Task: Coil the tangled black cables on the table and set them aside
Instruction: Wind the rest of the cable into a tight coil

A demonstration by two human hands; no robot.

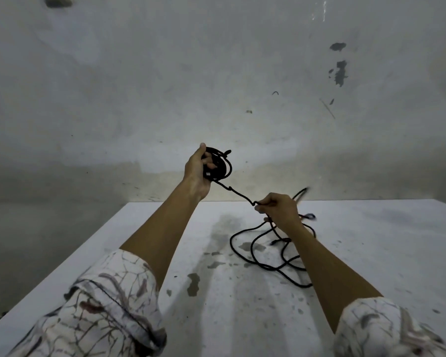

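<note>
A: Left hand point(197, 171)?
B: Raised; fingers curled round a small round coil point(218, 164) of thin black cable.
A: Right hand point(281, 210)?
B: Fingers pinch the taut cable strand running from the coil.
A: The remainder?
B: Loose tangled loops point(265, 251) lying on the stained white tabletop point(371, 240) under the right hand.

My left hand point(200, 171) is raised past the far edge of the worktop point(165, 253), gripping the coil point(218, 164). A strand runs down right to my right hand point(278, 208), which pinches it above the loose loops point(268, 251) lying on the worktop's right half.
</note>
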